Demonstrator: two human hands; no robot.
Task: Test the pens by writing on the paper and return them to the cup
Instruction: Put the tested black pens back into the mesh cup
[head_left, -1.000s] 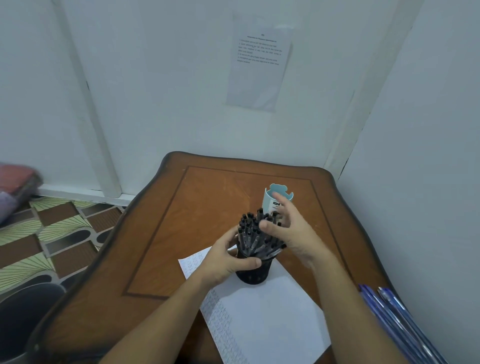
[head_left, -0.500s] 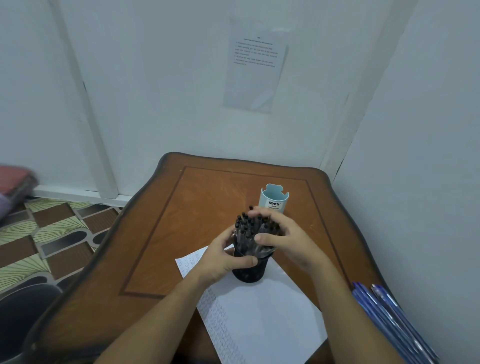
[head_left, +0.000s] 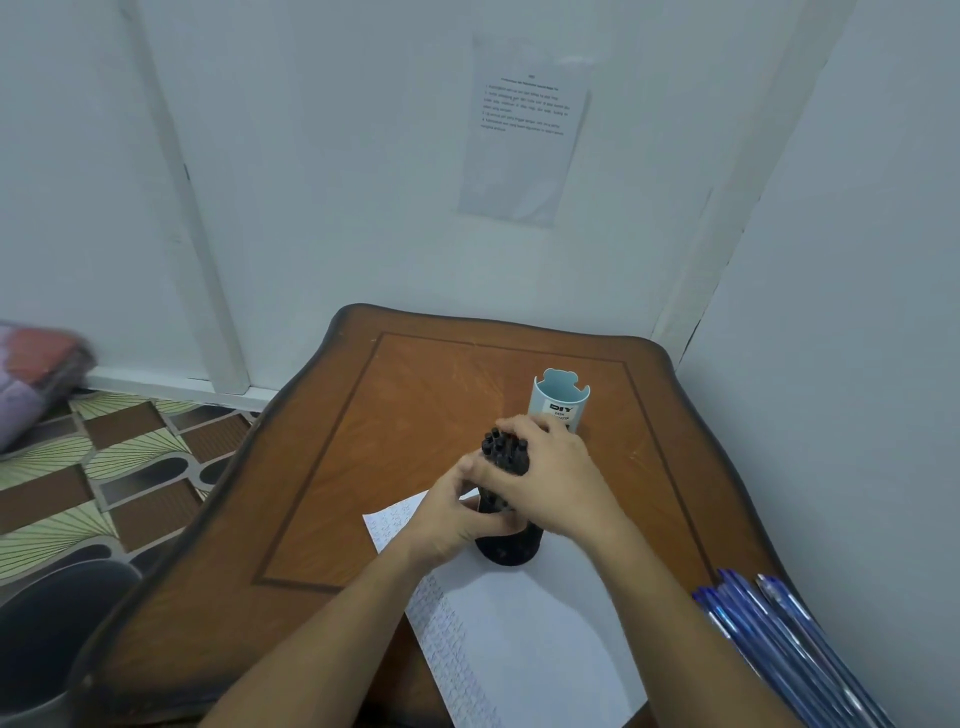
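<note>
At frame centre, my left hand grips the cup, which stands on the paper. My right hand curls round the pens bunched inside. Recommended: steady the cup, pinch one pen, lift straight up without dragging neighbours.

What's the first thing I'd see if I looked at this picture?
Two hands meet in the middle of the wooden table. The left hand grips a black pen cup standing on the scribbled paper, and the right hand wraps round the bundle of black pens sticking out of it. Just behind stands a light blue desk organizer, and blue pens lie at the near right, by the wall.
</note>
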